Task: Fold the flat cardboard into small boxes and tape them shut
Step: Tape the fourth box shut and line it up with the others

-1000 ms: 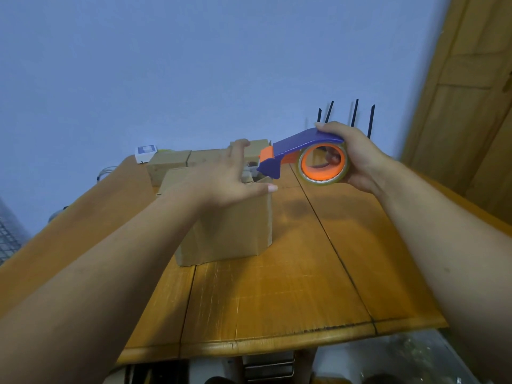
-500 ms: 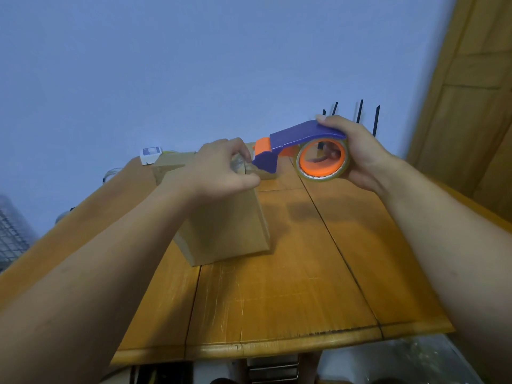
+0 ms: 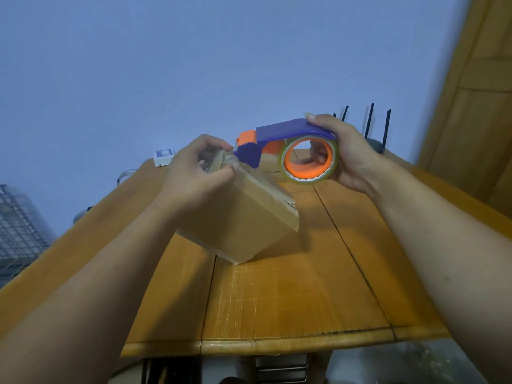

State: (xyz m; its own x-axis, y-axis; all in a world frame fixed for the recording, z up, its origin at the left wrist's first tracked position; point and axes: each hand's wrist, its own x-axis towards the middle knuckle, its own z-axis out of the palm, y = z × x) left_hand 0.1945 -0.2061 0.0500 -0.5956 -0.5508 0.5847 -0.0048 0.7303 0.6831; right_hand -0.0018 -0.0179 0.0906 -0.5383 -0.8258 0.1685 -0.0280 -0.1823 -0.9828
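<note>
1. Plain blue wall (image 3: 194,65) fills the background behind a wooden table (image 3: 277,300) of jointed boards.
2. At the centre, the left hand (image 3: 194,173) has its fingers curled around the top edge of the cardboard box (image 3: 249,225). Its fingertips pinch there. Something clear and crinkled lies under them, probably the loose tape end, though I cannot tell for sure.
3. The right hand (image 3: 349,153) is clamped on the tape dispenser (image 3: 288,134). The fingers go through the orange core of the tape roll (image 3: 310,159) and the forefinger lies along the blue top. The dispenser's nose sits just beside the left fingertips.
4. The box is tilted, resting on a lower edge on the table, with a taped seam showing along its upper right face.
5. To do this step well, I judge:
   - press the tape end flat on the cardboard before pulling;
   - draw the dispenser straight along the seam, low and taut;
   - brace the box so that it does not rock on its edge.
6. Farther out, another carton (image 3: 270,163) stands behind the dispenser. A small white item (image 3: 164,157) lies at the table's far edge, and dark antennas (image 3: 370,120) stand behind the right hand.
</note>
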